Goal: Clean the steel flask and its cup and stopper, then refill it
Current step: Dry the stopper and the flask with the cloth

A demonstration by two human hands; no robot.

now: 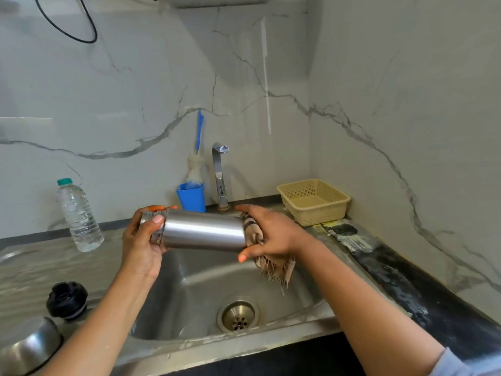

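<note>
Both hands on steel flask point(203, 233), sideways above sink point(189, 270): left hand point(141, 242) clamps threaded neck, right hand point(273, 232) cups fringed cloth point(275, 265) against base. Advice: hold neck steady, twist cloth round base rim, then sweep along body.

The flask point(203, 232) filled the gap between the left hand point(141, 240) and right hand point(273, 234), and a cloth point(276, 264) hung under the right one. Below, the sink point(195, 289) was open. Just behind stood the tap point(219, 180) and a blue cup point(191, 198). A water bottle point(78, 215) stood left of the left hand, a basket point(314, 203) behind the right.
</note>
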